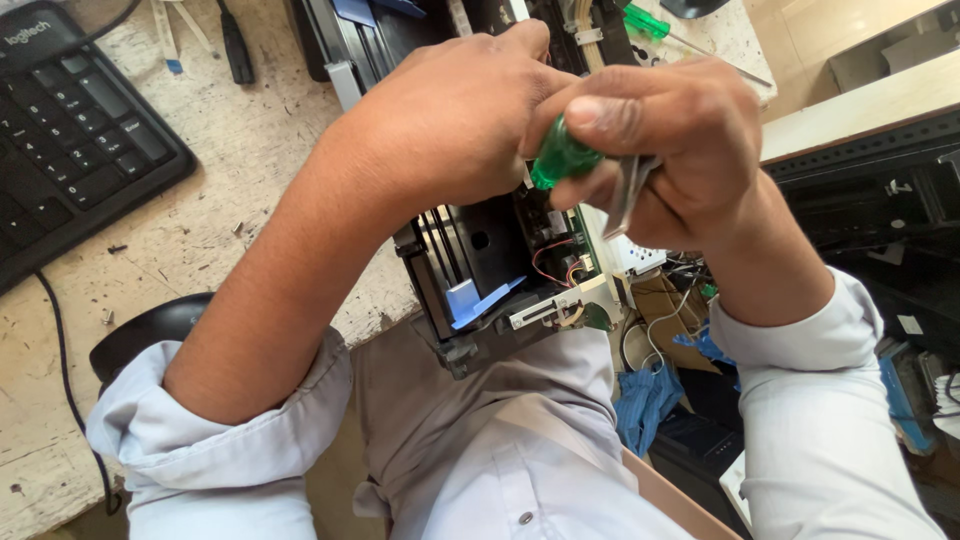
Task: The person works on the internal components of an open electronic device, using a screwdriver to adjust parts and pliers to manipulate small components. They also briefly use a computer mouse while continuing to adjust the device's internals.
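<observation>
Head view, looking down: a green-handled screwdriver [560,155] sits in the right hand [670,150], whose fingers are curled tight around the translucent handle, thumb pressed along its top. A thin strip of grey metal [632,185] is pinched under the same fingers, just beside the handle. Touching that grip from the other side, the left hand [450,125] is cupped with its fingers bent down, and its fingertips meet the right hand at the handle; what it clasps beneath is hidden, so I cannot tell whether it holds anything. Directly under both hands lies an opened black machine [480,260], resting half on the person's lap and half on the desk edge. Just below the grip, red and black wires [555,262] run to a green circuit board [588,255], and a blue plastic tab [475,300] sticks up near the machine's lower corner. Beyond the hands, a second green screwdriver [650,25] lies on the worn desk [230,200]. Well out past the left forearm sits a black keyboard [75,130].
</observation>
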